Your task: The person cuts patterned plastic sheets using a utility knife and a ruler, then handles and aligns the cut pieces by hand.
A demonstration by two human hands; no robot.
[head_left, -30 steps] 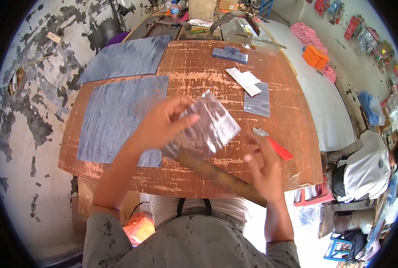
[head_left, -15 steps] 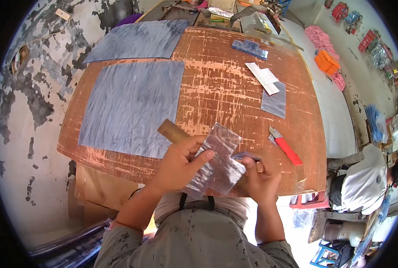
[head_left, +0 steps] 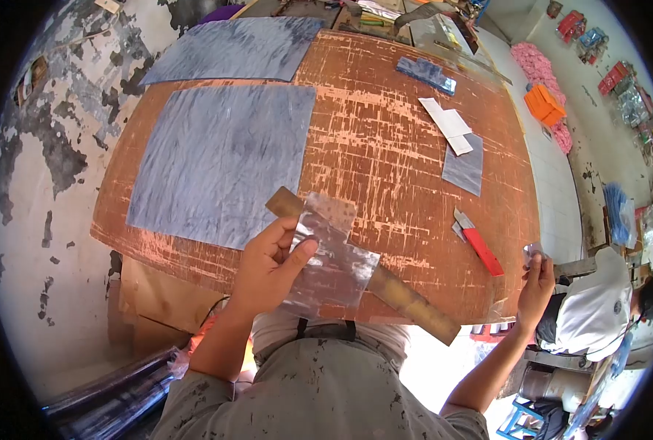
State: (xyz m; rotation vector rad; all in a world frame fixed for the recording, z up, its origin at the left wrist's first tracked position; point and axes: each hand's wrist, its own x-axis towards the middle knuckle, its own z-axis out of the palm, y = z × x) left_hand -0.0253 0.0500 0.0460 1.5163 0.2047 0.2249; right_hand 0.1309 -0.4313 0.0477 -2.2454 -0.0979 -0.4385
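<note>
My left hand (head_left: 274, 264) pinches a shiny translucent plastic sheet (head_left: 334, 264) with notched corners, held up near the table's front edge. Beneath the sheet a brownish flat straightedge (head_left: 414, 304) slants across, its near end sticking out past the table edge. Far to the right, beyond the table's side, my right hand (head_left: 538, 293) has its fingers closed on a small scrap of clear plastic (head_left: 532, 249). A red-handled utility knife (head_left: 482, 249) lies on the table between the two hands, blade pointing away from me.
On the scratched brown table (head_left: 370, 154) lie two large grey-blue marbled sheets (head_left: 224, 161), a smaller grey piece (head_left: 463, 172) under white paper (head_left: 444, 123), and a folded blue-grey stack (head_left: 426, 75). At right, a person in white (head_left: 591, 304) sits near the table corner.
My right hand has moved from beside the sheet out past the right table edge, carrying the small scrap. The sheet in my left hand has shifted left, uncovering more of the straightedge.
</note>
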